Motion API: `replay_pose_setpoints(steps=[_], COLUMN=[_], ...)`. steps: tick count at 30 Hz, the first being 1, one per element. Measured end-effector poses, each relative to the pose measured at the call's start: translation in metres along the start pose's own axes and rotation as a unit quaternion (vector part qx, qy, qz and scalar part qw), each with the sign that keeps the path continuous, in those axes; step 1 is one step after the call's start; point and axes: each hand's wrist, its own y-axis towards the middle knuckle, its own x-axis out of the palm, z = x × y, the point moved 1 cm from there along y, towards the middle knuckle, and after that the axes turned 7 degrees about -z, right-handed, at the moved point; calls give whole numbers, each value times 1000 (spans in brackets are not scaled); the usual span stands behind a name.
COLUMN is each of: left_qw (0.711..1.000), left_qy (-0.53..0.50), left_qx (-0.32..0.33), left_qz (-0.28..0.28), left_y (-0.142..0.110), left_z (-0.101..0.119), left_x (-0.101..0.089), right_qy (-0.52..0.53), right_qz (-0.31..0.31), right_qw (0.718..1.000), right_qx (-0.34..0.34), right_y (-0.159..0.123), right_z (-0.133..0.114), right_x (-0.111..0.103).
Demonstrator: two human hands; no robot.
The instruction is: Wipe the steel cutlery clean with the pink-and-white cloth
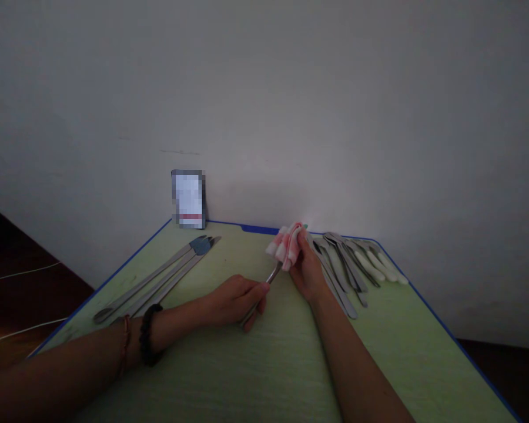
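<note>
My left hand (242,301) is closed around the handle of a piece of metal cutlery (273,274), which slants up and away to the right. A pink and white cloth (284,247) wraps its far end, so I cannot make out what kind it is. My right hand (309,267) grips that cloth with bent fingers. Close beside my right hand, a pile of metal cutlery (349,267) lies on the table, some pieces with white handles (370,265). Several long metal utensils (165,281) lie together to the left, beyond my left forearm.
The green table (242,376) has a blue rim and stands against a pale wall (264,106). Propped upright at its back left is a phone (189,200) with a blurred screen. White cables (22,272) run over the dark floor at left.
</note>
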Motion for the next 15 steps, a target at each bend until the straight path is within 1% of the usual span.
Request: replay_pose_setpoints(steps=[4,8,11,15], left_qw=[1000,1000,1000,1000], left_qy=[1,-11,-9,1], left_qx=[-2,-13,-7,0], left_qz=[3,-3,-2,-1], left_y=[-1,0,0,0], left_z=[1,1,0,1], left_x=[1,1,1,0], right_qy=[-4,-30,-48,-46], right_qz=[-3,-16,-27,-21], right_qw=[1000,999,998,998], right_qx=[1,12,20,25], right_y=[1,-1,-2,-2], right_z=[1,3,3,4], right_x=[-2,-2,0,-2])
